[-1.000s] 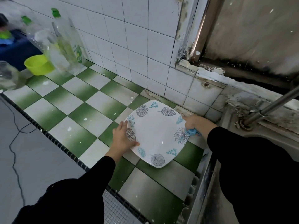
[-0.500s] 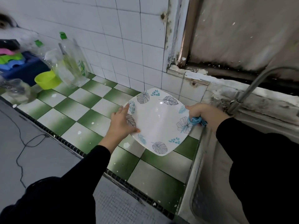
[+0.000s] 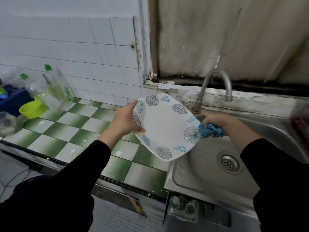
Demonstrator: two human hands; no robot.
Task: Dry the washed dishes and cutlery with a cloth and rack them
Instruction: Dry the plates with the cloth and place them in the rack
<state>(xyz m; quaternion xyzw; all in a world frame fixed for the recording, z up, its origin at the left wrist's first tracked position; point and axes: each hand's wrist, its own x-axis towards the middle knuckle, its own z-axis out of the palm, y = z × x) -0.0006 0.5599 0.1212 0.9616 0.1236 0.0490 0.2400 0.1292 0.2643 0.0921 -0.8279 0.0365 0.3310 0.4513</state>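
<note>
A white square plate [image 3: 164, 126] with leaf prints is held tilted in the air above the counter's right end and the sink's left edge. My left hand [image 3: 124, 121] holds its left rim, thumb on the face and fingers behind. My right hand [image 3: 215, 122] grips a bunched blue cloth [image 3: 209, 129] against the plate's right rim.
A steel sink [image 3: 209, 166] with a drain and curved tap [image 3: 215, 86] lies at the right. The green-and-white tiled counter [image 3: 73, 131] holds clear bottles [image 3: 55, 87], a lime bowl [image 3: 31, 108], a glass [image 3: 7, 123] and a blue crate [image 3: 11, 99] at far left.
The plate has been lifted off the counter and carried right, toward the sink, with both hands on it. The view has swung right and up.
</note>
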